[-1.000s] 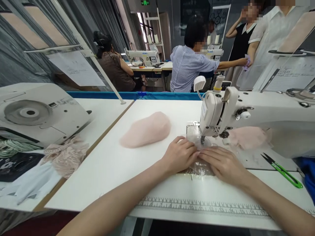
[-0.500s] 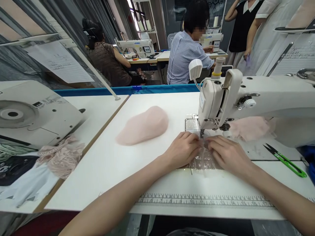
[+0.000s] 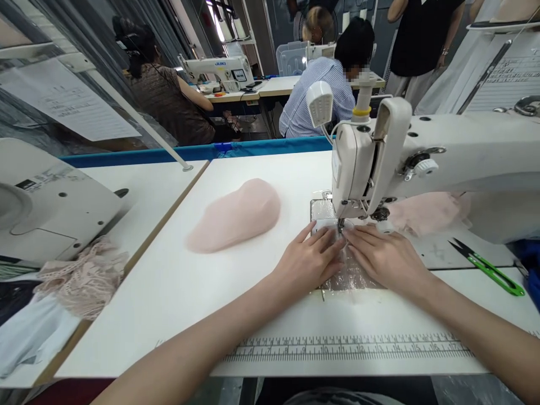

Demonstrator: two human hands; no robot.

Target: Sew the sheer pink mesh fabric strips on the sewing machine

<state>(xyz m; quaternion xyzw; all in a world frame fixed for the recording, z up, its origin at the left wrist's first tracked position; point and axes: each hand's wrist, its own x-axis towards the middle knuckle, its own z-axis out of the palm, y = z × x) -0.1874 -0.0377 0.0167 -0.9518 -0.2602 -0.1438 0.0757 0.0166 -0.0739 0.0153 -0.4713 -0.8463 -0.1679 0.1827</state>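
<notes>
My left hand lies beside the presser foot of a white sewing machine, fingers spread and stretched over the plate. On the foot's other side, my right hand rests with its fingers extended, the tips close to the foot. Between the hands is a thin, see-through material, hard to tell from the shiny plastic-like cover under it. The hands hide most of its edges. A pale pink piece of sheer fabric lies flat to the left of the machine.
Green-handled thread snips lie at right. More pink fabric sits under the machine arm. A ruler strip runs along the table's front. Beige lacy trim lies left, by another machine. Several people are beyond the blue edge.
My left hand's fingers have spread from a bunched grip, and my right fingers have straightened near the foot. The camera view has shifted slightly. A seated person in stripes has leaned forward.
</notes>
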